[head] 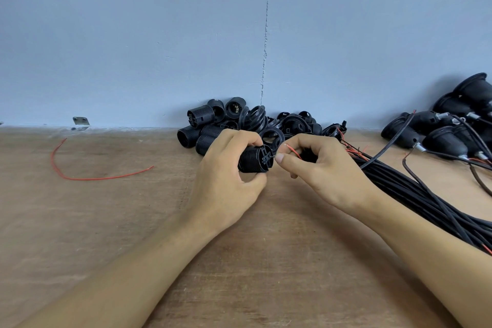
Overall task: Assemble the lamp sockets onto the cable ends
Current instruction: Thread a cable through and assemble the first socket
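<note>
L hand (226, 173): fingers and thumb curled round a black threaded lamp socket (253, 161), held on its side just above the table (106, 221), terminal end facing the R hand. R hand (327, 168): thumb and forefinger pinch a thin red wire (292, 150) right at that terminal end; other fingers curled. Hands nearly touching, socket between them. Black cable bundle (415, 194) runs under the R wrist and off to its right. Pile of loose sockets and rings (213, 120) just beyond both hands, against the wall. Wired sockets (452, 136) well right of R hand. Stray red wire (87, 178) on table, well left of L hand.
</note>
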The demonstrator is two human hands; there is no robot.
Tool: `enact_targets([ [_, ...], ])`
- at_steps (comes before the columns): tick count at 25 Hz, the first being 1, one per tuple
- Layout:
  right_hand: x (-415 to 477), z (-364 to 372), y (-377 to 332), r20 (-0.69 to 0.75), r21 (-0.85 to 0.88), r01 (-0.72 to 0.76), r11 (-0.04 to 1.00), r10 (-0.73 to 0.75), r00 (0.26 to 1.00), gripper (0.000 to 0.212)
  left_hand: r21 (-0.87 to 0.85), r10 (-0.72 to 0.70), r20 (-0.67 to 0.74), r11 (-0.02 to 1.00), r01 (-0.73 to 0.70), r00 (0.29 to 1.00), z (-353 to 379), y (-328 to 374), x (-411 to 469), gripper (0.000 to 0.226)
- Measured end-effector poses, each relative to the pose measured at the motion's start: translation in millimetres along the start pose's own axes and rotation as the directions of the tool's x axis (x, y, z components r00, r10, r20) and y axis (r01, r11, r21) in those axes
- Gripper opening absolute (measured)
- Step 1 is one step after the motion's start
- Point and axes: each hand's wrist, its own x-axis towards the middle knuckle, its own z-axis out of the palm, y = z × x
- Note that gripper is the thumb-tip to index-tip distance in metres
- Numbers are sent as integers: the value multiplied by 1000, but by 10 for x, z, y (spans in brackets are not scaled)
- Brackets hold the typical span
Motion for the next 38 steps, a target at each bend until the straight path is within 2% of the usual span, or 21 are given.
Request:
enact_targets([
  [5, 5, 17, 12, -39, -67, 4, 998, -7, 999, 9, 28, 26, -5, 999, -26, 1000, 2, -13, 5, 40],
  [9, -12, 66, 8, -80, -204, 105, 973, -123, 989, 14, 42, 33, -31, 999, -31, 999, 15, -25, 5, 37],
  [12, -28, 107, 15, -78, -355, 199, 913, -241, 968, 14, 34, 11, -36, 999, -10, 999, 21, -34, 3, 31],
  [14, -29, 114, 29, -74, -397, 228, 889, -279, 957, 13, 8, -16, -27, 1000, 16, 1000, 16, -42, 3, 31],
  [18, -13, 117, 54, -66, -427, 238, 873, -292, 954, 16, -70, -95, 39, 993, 97, 995, 20, -56, 4, 33],
  [21, -14, 124, 71, -53, -440, 250, 863, -303, 952, 10, -139, -156, 99, 976, 169, 983, 24, -79, 4, 32],
  [26, -10, 135, 84, -16, -496, 272, 825, -322, 947, 2, -108, -134, 84, 984, 142, 988, 31, -80, -4, 29],
  [33, -11, 137, 68, -61, -430, 265, 863, -320, 945, 14, -91, -169, 83, 980, 177, 982, 45, -63, -13, 30],
  [38, -19, 139, 63, -53, -441, 270, 856, -325, 944, 12, -53, -145, 66, 988, 148, 987, 47, -64, -13, 30],
])
